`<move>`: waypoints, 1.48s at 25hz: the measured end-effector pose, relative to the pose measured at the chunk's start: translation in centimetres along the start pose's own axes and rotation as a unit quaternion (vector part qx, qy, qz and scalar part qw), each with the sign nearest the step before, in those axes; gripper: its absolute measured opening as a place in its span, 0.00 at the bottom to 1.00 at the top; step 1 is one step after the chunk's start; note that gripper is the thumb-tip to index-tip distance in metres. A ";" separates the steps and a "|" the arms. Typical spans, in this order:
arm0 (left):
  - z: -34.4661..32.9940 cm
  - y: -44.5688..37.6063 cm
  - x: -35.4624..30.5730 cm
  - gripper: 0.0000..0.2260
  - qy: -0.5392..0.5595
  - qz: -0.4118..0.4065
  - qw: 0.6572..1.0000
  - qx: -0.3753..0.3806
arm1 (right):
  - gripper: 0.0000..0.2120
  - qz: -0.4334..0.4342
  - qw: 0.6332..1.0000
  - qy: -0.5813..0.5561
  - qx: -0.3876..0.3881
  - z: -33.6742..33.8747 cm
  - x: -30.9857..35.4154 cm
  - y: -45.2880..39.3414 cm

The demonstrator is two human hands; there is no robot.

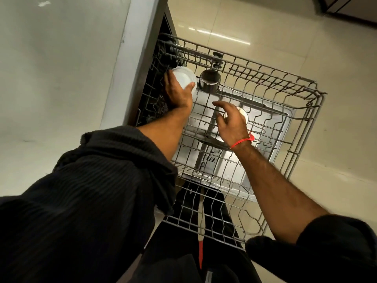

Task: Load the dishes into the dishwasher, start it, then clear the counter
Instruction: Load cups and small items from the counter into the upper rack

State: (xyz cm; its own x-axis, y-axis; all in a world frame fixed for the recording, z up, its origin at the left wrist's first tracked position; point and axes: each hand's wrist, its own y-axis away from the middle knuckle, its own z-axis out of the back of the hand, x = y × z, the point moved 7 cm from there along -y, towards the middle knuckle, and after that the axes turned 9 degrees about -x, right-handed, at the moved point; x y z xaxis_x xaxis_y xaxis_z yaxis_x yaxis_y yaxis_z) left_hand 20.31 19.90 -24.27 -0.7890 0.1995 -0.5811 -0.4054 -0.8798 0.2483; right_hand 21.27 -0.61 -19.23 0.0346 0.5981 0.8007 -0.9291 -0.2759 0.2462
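A grey wire dishwasher rack (285, 94) is pulled out over the open dishwasher door (271, 127). My left hand (177, 92) grips a white plate (183, 77) at the rack's back left corner, near the dishwasher opening. Right beside the plate, a small steel saucepan (210, 81) sits in the rack with its handle pointing right. My right hand (230, 119) hovers over the middle of the rack with fingers loosely spread. Under its palm shows part of a small white cup (243, 115). I cannot tell whether the hand touches the cup.
The dishwasher body (140, 58) stands at the left with its dark interior (157, 94) beside my left hand. Glossy cream floor tiles (306, 48) surround the rack. My dark-trousered legs (204, 231) stand under the rack's near edge.
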 end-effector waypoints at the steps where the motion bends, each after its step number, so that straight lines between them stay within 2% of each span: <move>1: -0.5 -0.5 -0.4 0.40 0.004 0.001 1.000 0.001 | 0.17 -0.006 1.000 -0.003 0.001 0.2 -0.3 0.4; 8: -0.7 -2.0 -1.9 0.38 -0.049 0.009 0.999 -0.019 | 0.16 -0.020 0.999 -0.033 -0.014 1.4 -1.3 2.4; 12: 2.7 1.8 0.1 0.34 -0.039 0.006 0.999 -0.038 | 0.17 -0.046 0.996 -0.072 -0.033 2.5 0.1 2.3; 15: 5.7 6.3 0.8 0.30 0.009 -0.023 1.000 -0.009 | 0.17 -0.065 0.994 -0.080 -0.022 3.1 1.9 2.5; 20: 13.2 14.1 -2.3 0.21 0.114 -0.121 0.985 0.044 | 0.16 -0.006 0.994 -0.106 0.005 4.6 8.4 4.3; 23: 19.3 17.7 -3.5 0.19 0.156 -0.166 0.973 0.033 | 0.14 0.052 0.990 -0.131 0.004 4.8 13.2 6.7; 26: 26.0 19.4 -2.6 0.19 0.199 -0.175 0.964 -0.014 | 0.12 0.116 0.983 -0.141 0.026 3.6 17.5 9.6; 30: 36.2 21.2 2.0 0.16 0.187 -0.183 0.956 -0.130 | 0.12 0.208 0.961 -0.147 0.108 -0.7 24.4 16.1; 37: 51.3 27.5 17.4 0.11 0.164 -0.096 0.927 -0.322 | 0.15 0.329 0.876 -0.131 0.327 -12.1 33.5 33.2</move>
State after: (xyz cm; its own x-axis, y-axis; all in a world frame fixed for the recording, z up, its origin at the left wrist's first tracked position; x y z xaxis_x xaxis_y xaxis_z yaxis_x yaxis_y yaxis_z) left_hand -28.28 21.38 12.21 -0.5051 0.3312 -0.7970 -0.0811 -0.9376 -0.3382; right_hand -12.93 19.35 9.13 -0.2656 -0.0224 0.9638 -0.3724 -0.9198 -0.1240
